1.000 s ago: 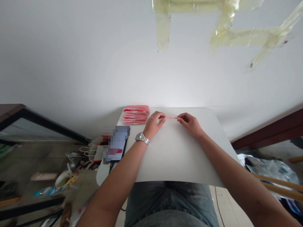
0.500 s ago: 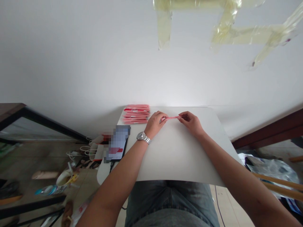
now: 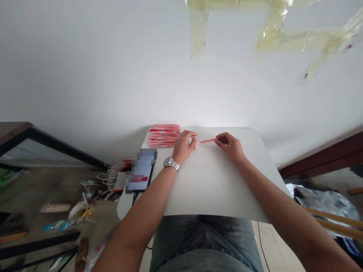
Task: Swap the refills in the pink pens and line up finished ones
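My left hand (image 3: 185, 144), a metal watch (image 3: 171, 163) on its wrist, is closed on a small pink piece (image 3: 195, 144) that looks like a pen cap; the fingers cover part of it. My right hand (image 3: 230, 146) pinches one end of a slim pink pen (image 3: 208, 141), which points left toward the other hand. A gap separates the pen from the left hand's piece. Just left of my left hand lies a row of pink pens (image 3: 163, 138), several of them, side by side in clear wrapping.
A phone (image 3: 141, 172) with a cable lies on the left edge of the white table (image 3: 215, 189), whose far edge meets the wall (image 3: 127, 68). On the floor at left stand a cup (image 3: 78, 211) and a bottle (image 3: 61, 226). A plastic bag (image 3: 326, 204) sits at right.
The pink pen, earlier spanning both hands, has parted from my left hand. My left hand has turned with its small pink piece upright; my right hand has shifted slightly right.
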Tool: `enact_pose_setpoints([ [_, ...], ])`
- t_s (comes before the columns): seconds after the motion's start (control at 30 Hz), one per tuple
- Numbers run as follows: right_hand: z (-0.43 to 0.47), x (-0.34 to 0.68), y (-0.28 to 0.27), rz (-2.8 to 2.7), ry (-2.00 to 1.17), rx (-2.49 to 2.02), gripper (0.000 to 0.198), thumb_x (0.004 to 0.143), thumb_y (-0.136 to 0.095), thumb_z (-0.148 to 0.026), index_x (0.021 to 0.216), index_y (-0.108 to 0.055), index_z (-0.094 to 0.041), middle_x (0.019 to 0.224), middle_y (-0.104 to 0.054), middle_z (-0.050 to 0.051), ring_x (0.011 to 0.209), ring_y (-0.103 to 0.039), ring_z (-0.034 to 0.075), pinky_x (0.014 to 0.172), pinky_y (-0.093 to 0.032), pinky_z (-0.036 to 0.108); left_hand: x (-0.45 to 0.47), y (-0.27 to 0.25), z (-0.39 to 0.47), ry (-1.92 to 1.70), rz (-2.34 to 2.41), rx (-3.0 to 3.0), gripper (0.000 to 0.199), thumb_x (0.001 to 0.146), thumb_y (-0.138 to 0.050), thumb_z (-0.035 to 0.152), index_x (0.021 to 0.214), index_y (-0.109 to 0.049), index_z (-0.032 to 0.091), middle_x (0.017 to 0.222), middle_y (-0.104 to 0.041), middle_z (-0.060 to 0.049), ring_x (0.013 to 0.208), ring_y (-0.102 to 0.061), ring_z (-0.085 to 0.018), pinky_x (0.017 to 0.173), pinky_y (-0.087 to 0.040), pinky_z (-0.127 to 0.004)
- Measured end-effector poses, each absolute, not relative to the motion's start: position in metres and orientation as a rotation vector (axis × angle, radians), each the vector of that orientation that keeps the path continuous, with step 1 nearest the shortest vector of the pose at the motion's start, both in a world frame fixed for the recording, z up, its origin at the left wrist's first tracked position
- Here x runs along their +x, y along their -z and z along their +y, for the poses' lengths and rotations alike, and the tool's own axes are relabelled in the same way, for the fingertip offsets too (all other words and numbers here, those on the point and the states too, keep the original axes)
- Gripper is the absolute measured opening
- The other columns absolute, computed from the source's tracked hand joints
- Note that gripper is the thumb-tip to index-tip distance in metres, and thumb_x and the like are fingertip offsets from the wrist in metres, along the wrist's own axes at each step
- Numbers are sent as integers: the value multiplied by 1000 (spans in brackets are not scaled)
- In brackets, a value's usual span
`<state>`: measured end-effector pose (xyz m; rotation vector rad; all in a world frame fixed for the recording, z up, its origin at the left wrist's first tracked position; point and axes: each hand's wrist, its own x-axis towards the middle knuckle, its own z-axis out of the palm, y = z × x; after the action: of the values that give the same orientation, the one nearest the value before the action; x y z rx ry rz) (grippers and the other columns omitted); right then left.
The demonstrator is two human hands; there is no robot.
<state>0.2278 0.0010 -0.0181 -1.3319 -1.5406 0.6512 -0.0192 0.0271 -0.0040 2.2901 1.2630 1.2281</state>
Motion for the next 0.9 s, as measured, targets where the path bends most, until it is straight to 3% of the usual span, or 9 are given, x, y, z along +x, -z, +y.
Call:
enact_pose_setpoints([
  [0.6, 1, 226, 20, -1568, -592, -1307, 31, 86, -71, -51, 102, -70, -23, 94, -76, 6, 86, -73, 23, 87, -60, 42, -20, 6, 29, -1241, 1308, 2253, 13, 100, -54, 23, 103, -67, 22, 104, -68, -7, 102, -63, -21, 97, -51, -39],
  [0.9, 2, 226, 19, -1557, -561, -1347, 29, 86, -71, -47, 100, -70, -22, 91, -76, 5, 84, -73, 22, 84, -60, 39, -18, 6, 26, -1096, 1286, 2371, 10, 95, -63, 23, 103, -69, 23, 107, -65, -5, 103, -61, -22, 99, -49, -39],
])
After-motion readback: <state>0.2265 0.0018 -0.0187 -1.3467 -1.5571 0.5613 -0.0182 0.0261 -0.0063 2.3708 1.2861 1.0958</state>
